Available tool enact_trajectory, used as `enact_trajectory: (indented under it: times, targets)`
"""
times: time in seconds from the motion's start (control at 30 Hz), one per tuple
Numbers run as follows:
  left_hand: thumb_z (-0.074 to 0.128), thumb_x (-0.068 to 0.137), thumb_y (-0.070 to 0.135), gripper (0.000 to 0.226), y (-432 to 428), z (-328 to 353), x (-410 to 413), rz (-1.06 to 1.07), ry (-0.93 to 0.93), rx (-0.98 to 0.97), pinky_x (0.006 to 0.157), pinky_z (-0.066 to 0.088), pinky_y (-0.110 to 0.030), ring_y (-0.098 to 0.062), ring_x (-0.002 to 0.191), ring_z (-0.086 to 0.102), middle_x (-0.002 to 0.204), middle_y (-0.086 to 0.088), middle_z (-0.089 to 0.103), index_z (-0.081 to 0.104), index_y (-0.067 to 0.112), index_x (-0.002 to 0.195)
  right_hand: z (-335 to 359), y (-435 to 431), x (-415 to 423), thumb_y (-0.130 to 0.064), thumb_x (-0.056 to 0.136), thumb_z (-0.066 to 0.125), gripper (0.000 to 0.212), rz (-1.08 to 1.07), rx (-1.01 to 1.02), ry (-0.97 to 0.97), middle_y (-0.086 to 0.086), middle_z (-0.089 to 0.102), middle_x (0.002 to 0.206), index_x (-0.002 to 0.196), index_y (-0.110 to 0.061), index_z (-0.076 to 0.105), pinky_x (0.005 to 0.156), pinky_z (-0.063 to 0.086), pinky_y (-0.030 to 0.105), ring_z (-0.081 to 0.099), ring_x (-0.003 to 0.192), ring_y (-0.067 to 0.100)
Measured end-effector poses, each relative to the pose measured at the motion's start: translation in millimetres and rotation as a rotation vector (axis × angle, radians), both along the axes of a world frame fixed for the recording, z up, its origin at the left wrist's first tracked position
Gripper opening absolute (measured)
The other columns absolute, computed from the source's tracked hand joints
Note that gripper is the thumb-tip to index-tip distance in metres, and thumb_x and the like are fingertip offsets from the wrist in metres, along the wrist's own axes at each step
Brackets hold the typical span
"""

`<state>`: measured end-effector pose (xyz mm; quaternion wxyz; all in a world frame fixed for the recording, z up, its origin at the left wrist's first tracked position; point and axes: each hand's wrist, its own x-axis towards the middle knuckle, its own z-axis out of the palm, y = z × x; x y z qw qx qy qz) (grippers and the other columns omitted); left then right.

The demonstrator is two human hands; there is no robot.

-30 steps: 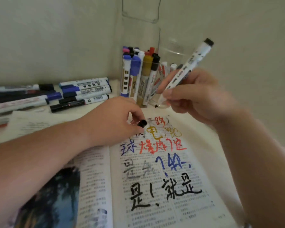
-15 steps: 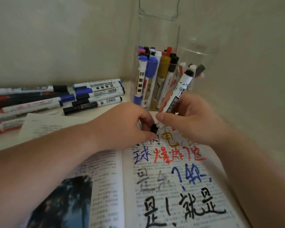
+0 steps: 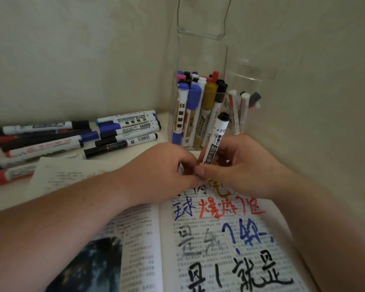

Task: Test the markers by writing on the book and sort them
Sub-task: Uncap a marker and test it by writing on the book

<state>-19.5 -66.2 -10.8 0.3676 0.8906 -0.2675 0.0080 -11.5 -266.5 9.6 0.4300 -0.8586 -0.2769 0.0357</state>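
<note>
Head view: R hand point(image 3: 247, 165) grips marker point(image 3: 216, 140) mid-frame, L hand point(image 3: 162, 167) pinches its hidden low end; a slip there could smear ink across book point(image 3: 230, 239).

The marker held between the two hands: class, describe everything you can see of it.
The marker is a white, plastic-looking barrel with black print and a black end at its top. It stands tilted, top leaning right, above the right page of the open book. The right hand grips its lower barrel. The fingertips of the left hand pinch at its lower end and hide it, so the tip or cap there cannot be seen.
</note>
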Motion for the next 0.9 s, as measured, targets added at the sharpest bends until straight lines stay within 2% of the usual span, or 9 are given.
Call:
enact_trajectory:
  times: [0.07,0.13,0.2,0.27,0.37,0.47,0.63,0.73,0.9]
  targets:
    - [0.073,0.085,0.043,0.009,-0.4,-1.9,0.0,0.008,-0.004,0.013,0.058,0.041,-0.011,0.006,0.069,0.06,0.073,0.019,0.065,0.073,0.035,0.08,4.3,-0.9,-4.0,-0.032,0.086,0.079,0.011,-0.028,0.093,-0.047,0.004,0.07,0.076,0.097,-0.033,0.075,0.064,0.057,0.042,0.062,0.067,0.027]
    - [0.072,0.085,0.045,0.013,-0.5,-4.6,0.1,0.023,-0.034,0.036,0.06,0.042,-0.012,0.006,0.073,0.059,0.079,0.018,0.066,0.075,0.033,0.086,8.1,0.8,-8.7,-0.029,0.09,0.074,0.005,-0.076,0.161,-0.075,-0.006,0.067,0.069,0.094,-0.032,0.075,0.058,0.05,0.028,0.056,0.061,0.015]
    - [0.07,0.084,0.048,0.015,-1.3,-5.2,0.3,0.027,-0.049,0.043,0.064,0.045,-0.014,0.004,0.077,0.06,0.083,0.017,0.066,0.074,0.033,0.087,9.7,1.0,-11.2,-0.031,0.093,0.07,0.009,-0.13,0.054,-0.121,-0.003,0.066,0.071,0.097,-0.025,0.074,0.057,0.05,0.033,0.056,0.061,0.018]
    - [0.071,0.083,0.046,0.011,-2.2,-4.5,-0.1,0.033,-0.045,0.05,0.062,0.041,-0.012,0.006,0.076,0.058,0.081,0.017,0.065,0.072,0.036,0.083,11.2,1.5,-13.8,-0.035,0.093,0.068,0.013,-0.15,-0.064,-0.149,-0.001,0.067,0.076,0.101,-0.025,0.073,0.06,0.053,0.035,0.059,0.064,0.016]
    - [0.072,0.083,0.044,0.009,-1.2,-5.0,-1.8,0.039,-0.043,0.041,0.061,0.041,-0.013,0.004,0.074,0.057,0.078,0.016,0.061,0.069,0.037,0.08,14.5,4.7,-17.0,-0.029,0.094,0.069,0.004,-0.151,-0.11,-0.146,-0.012,0.068,0.08,0.094,-0.033,0.07,0.059,0.052,0.022,0.061,0.067,0.005]
    - [0.07,0.085,0.048,0.018,-1.6,-3.5,-3.4,0.047,-0.021,0.009,0.063,0.043,-0.017,0.0,0.075,0.058,0.08,0.013,0.061,0.073,0.031,0.089,17.7,7.3,-18.1,-0.025,0.095,0.069,0.018,-0.126,-0.12,-0.112,-0.026,0.067,0.08,0.089,-0.041,0.066,0.064,0.049,0.014,0.063,0.072,-0.003]
    - [0.068,0.09,0.045,0.016,-4.8,0.1,-6.1,0.031,-0.009,0.011,0.063,0.037,-0.011,0.004,0.077,0.056,0.083,0.016,0.06,0.073,0.029,0.094,23.8,4.8,-16.9,-0.021,0.096,0.069,0.018,-0.059,-0.113,-0.094,-0.023,0.073,0.094,0.103,-0.037,0.072,0.079,0.054,0.02,0.069,0.089,-0.001]
    - [0.072,0.087,0.044,0.017,-3.6,-0.4,-5.5,0.045,0.014,0.028,0.064,0.042,-0.013,0.004,0.078,0.057,0.084,0.015,0.061,0.072,0.03,0.096,25.2,7.5,-16.7,-0.02,0.096,0.069,0.028,-0.049,-0.132,-0.13,-0.032,0.066,0.078,0.085,-0.045,0.063,0.068,0.047,0.011,0.063,0.076,-0.007]
    - [0.075,0.084,0.046,0.02,-5.1,-3.7,-6.0,0.065,0.008,0.057,0.068,0.046,-0.016,-0.001,0.078,0.058,0.084,0.016,0.06,0.071,0.033,0.097,20.1,8.9,-16.4,-0.03,0.095,0.068,0.007,-0.124,-0.159,-0.143,-0.011,0.064,0.072,0.088,-0.031,0.069,0.06,0.048,0.02,0.054,0.062,0.001]
